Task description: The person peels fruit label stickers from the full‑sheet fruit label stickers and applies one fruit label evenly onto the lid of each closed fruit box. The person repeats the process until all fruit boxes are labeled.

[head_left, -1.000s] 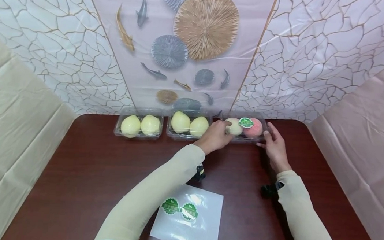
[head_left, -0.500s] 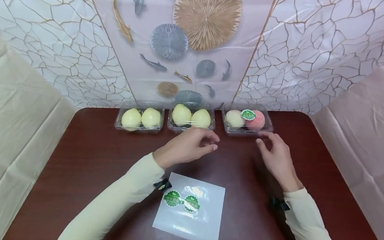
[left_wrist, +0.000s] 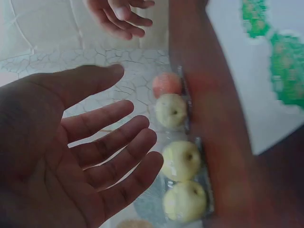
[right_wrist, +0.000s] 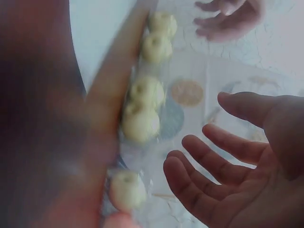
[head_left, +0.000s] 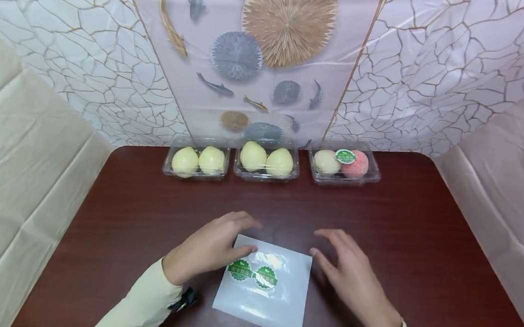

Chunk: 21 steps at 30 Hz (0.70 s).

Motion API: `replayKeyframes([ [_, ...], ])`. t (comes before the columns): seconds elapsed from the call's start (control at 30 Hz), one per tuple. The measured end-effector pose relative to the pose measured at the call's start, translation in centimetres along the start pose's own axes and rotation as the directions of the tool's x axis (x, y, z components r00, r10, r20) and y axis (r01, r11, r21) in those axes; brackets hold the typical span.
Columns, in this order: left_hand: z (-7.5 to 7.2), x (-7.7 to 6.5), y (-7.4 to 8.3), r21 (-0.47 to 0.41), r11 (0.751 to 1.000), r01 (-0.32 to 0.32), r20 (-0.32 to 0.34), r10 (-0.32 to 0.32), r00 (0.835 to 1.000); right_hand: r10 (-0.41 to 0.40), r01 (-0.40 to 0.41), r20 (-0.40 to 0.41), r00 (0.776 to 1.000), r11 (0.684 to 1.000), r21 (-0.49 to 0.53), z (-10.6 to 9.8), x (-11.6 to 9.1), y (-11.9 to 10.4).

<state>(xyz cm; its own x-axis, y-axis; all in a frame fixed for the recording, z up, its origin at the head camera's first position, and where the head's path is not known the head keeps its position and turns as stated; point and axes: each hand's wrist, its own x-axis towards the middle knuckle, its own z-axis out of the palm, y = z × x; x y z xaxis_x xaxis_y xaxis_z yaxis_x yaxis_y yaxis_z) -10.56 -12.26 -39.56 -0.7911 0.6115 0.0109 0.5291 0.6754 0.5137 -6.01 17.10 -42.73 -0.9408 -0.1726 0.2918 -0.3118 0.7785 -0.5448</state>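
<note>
In the head view a white backing sheet (head_left: 267, 306) lies on the table, bearing two round green stickers (head_left: 265, 277) side by side. My left hand (head_left: 209, 245) is over the sheet's upper left corner, fingers spread and holding nothing. Just off the sheet's right edge hovers my right hand (head_left: 356, 274), its fingers loose and nothing held. At the back right stands a clear plastic box (head_left: 344, 180) with a pale fruit (head_left: 326, 162) and a pink fruit (head_left: 356, 165). A round green sticker (head_left: 345, 156) is on its lid. Both palms look bare in the wrist views.
Two more clear boxes, a middle one (head_left: 265, 176) and a left one (head_left: 194, 173), each hold two yellow-green fruits. They stand in a row along the back of the dark red table (head_left: 412, 217), against a patterned backdrop (head_left: 411, 82).
Both hands have left the right-hand box and come back toward the front, the left one also moving leftward. The boxes and the sheet stay where they were.
</note>
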Motion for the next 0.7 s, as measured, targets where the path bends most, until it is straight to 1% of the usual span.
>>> replayKeyframes([
  [0.1, 1.2, -1.2, -0.5, 0.027, 0.999, 0.020, 0.038, -0.021, 0.999, 0.003, -0.004, 0.028, 1.000, 1.000, 0.006, 1.1, -1.4, -0.8],
  [0.17, 2.0, -1.8, -0.7, 0.047, 0.999, 0.013, 0.073, -0.017, 0.997, 0.027, -0.027, 0.077, 0.997, 1.000, 0.001, 1.6, -2.2, -1.3],
  [0.3, 3.1, -2.8, -1.2, 0.104, 0.995, 0.005, 0.132, -0.019, 0.991, 0.065, -0.058, 0.198, 0.978, 0.998, -0.039, 2.3, -3.2, -2.4],
  [0.4, 3.7, -3.5, -1.4, 0.154, 0.988, 0.017, 0.160, -0.041, 0.986, 0.058, -0.041, 0.272, 0.961, 0.997, -0.066, 2.8, -3.6, -2.8],
  [0.5, 4.3, -4.1, -1.6, 0.193, 0.981, 0.020, 0.165, -0.052, 0.985, 0.049, -0.023, 0.334, 0.941, 0.996, -0.082, 3.3, -3.7, -3.0],
  [0.6, 4.9, -4.2, -1.5, 0.222, 0.975, 0.009, 0.157, -0.045, 0.987, 0.056, -0.017, 0.377, 0.925, 0.994, -0.106, 3.6, -3.8, -2.9],
  [0.67, 5.3, -4.1, -1.4, 0.238, 0.971, 0.002, 0.148, -0.038, 0.988, 0.056, -0.009, 0.387, 0.920, 0.993, -0.122, 3.9, -3.9, -2.9],
  [0.7, 5.5, -4.1, -1.3, 0.245, 0.970, 0.000, 0.145, -0.037, 0.989, 0.047, 0.002, 0.383, 0.923, 0.992, -0.127, 4.1, -4.0, -2.8],
])
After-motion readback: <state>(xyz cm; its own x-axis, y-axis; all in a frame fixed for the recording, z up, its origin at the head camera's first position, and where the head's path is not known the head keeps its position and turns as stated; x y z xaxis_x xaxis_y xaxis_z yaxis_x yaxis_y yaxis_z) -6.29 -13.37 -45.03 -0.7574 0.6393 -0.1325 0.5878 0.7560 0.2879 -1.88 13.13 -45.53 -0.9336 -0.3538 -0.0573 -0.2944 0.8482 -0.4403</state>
